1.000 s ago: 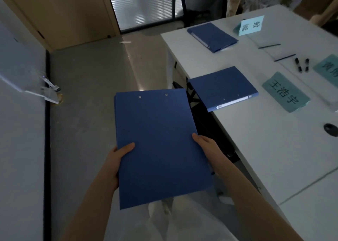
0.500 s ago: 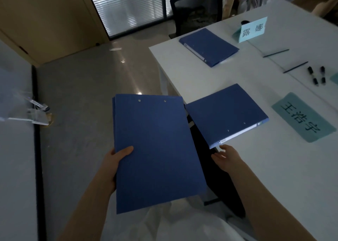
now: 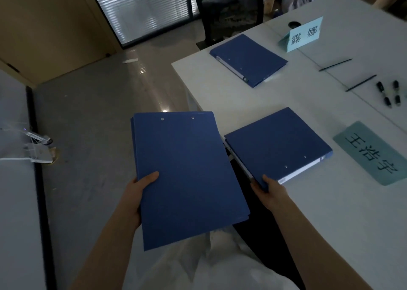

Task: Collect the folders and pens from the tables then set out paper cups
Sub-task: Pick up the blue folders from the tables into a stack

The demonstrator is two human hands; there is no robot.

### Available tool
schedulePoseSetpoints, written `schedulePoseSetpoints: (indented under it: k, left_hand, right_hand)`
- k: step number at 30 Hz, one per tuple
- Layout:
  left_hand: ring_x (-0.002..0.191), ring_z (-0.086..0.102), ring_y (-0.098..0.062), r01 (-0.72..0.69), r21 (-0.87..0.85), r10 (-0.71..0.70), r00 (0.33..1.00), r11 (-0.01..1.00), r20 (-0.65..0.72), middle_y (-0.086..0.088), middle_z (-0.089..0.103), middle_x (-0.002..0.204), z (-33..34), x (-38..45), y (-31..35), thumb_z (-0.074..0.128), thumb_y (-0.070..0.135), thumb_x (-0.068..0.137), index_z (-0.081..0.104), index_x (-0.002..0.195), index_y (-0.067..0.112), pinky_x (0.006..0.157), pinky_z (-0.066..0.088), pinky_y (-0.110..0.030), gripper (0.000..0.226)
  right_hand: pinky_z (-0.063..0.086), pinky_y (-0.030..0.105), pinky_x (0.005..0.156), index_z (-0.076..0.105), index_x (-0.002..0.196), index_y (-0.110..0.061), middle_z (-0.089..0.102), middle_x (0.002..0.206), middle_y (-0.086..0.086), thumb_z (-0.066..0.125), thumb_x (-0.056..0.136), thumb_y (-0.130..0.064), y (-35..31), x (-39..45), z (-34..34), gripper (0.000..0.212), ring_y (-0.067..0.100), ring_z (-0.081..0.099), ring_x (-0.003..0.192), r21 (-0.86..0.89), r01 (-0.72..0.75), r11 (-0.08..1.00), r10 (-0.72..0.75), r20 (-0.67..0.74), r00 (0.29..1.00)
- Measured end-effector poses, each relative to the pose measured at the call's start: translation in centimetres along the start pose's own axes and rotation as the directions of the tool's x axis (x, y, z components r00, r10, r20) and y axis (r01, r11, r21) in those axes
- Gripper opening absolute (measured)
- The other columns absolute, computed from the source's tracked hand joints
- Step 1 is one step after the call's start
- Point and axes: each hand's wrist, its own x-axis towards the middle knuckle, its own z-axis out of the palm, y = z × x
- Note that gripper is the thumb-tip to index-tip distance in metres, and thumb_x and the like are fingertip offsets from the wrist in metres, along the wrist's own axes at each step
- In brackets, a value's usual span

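— Progress? Stack of flat blue card folders (image 3: 187, 175) gripped by left hand (image 3: 136, 193); right hand (image 3: 269, 187) pinching the near corner of blue ring-binder folder (image 3: 277, 144), not lifted off the white laminate table (image 3: 319, 212).

— Left to collect? Second blue binder (image 3: 248, 58), thin dark pens (image 3: 361, 82), black markers (image 3: 387, 93). No cups visible. Dim office, grey floor, shuttered blinds, black mesh chair (image 3: 229, 10).

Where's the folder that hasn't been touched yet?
The far blue folder lies flat near the table's far left corner, in front of the black office chair and left of the standing name card.
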Motion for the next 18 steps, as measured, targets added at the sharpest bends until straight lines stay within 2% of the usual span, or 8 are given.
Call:
schedulePoseSetpoints:
  k: [3,6,8,9,10,15,17,18]
  left_hand:
    - [0.091,0.071,-0.035,0.002,0.008,-0.002,1.0,1.0,0.015,-0.011,0.073,0.106,0.4,0.9,0.8,0.071,0.025,0.081,0.062,0.118,0.014,0.071,0.057,-0.048,0.039]
    - [0.092,0.07,-0.036,0.0,0.0,0.0,1.0,1.0,0.004,-0.012,0.072,0.109,0.6,1.8,1.4,0.071,0.025,0.081,0.061,0.122,0.013,0.07,0.057,-0.047,0.044]
    - [0.095,0.07,-0.036,0.005,-0.006,-0.005,1.0,1.0,0.007,-0.012,0.071,0.111,0.6,2.2,1.6,0.072,0.027,0.078,0.059,0.124,0.013,0.071,0.057,-0.047,0.05]
    - [0.095,0.069,-0.036,0.01,-0.011,-0.01,1.0,1.0,0.009,-0.012,0.071,0.112,0.7,2.4,1.7,0.073,0.028,0.076,0.059,0.124,0.013,0.071,0.057,-0.047,0.052]
    - [0.096,0.069,-0.036,0.016,-0.014,-0.016,1.0,1.0,0.011,-0.012,0.071,0.112,0.6,2.6,1.8,0.073,0.029,0.076,0.06,0.124,0.014,0.07,0.057,-0.046,0.052]
    - [0.094,0.07,-0.036,0.025,-0.023,-0.025,1.0,0.999,0.003,-0.011,0.072,0.111,-0.1,3.8,2.4,0.076,0.033,0.069,0.06,0.123,0.015,0.069,0.057,-0.046,0.06]
    - [0.091,0.071,-0.034,0.028,-0.032,-0.028,1.0,0.999,0.008,-0.01,0.073,0.107,-0.8,4.4,2.9,0.075,0.032,0.073,0.061,0.12,0.015,0.066,0.058,-0.045,0.052]
    - [0.09,0.071,-0.034,0.032,-0.041,-0.032,0.999,0.999,0.006,-0.01,0.073,0.106,-1.2,4.7,3.1,0.074,0.032,0.075,0.062,0.119,0.015,0.066,0.058,-0.045,0.048]
  right_hand:
    - [0.061,0.043,0.063,0.054,0.114,0.0,0.06,0.116,0.023,0.053,0.094,-0.001,-0.5,-0.6,0.5,0.02,0.035,0.066,0.089,0.128,0.049,0.991,-0.055,0.049,0.997]
    - [0.059,0.028,0.056,0.055,0.121,-0.004,0.071,0.099,0.015,0.063,0.086,0.0,-1.3,-2.0,0.8,0.036,0.026,0.074,0.077,0.221,0.011,0.975,-0.05,0.169,0.984]
    - [0.056,0.024,0.053,0.061,0.111,-0.006,0.075,0.088,0.01,0.09,0.047,0.003,-2.0,-2.9,0.7,0.071,0.021,0.074,0.074,0.248,-0.014,0.969,-0.062,0.294,0.954]
    - [0.055,0.024,0.052,0.063,0.105,-0.006,0.075,0.087,0.009,0.094,0.026,0.003,-2.4,-3.1,0.6,0.086,0.02,0.074,0.075,0.256,-0.027,0.966,-0.065,0.345,0.936]
    - [0.055,0.023,0.052,0.063,0.104,-0.006,0.075,0.088,0.008,0.095,0.018,0.004,-2.7,-3.3,0.6,0.092,0.018,0.074,0.076,0.26,-0.044,0.965,-0.06,0.379,0.924]
    - [0.051,0.021,0.049,0.065,0.103,-0.008,0.071,0.089,0.005,0.095,0.023,0.003,-3.1,-4.5,2.1,0.086,0.015,0.071,0.072,0.181,-0.095,0.979,-0.001,0.469,0.883]
    - [0.05,0.02,0.048,0.065,0.1,-0.01,0.069,0.083,0.004,0.094,0.037,-0.001,-2.7,-5.0,3.4,0.07,0.014,0.069,0.066,0.078,-0.063,0.995,0.015,0.511,0.859]
    - [0.048,0.019,0.047,0.067,0.099,-0.012,0.068,0.08,0.003,0.087,0.053,-0.003,-2.5,-5.4,4.2,0.051,0.013,0.067,0.063,0.016,-0.038,0.999,0.024,0.529,0.848]
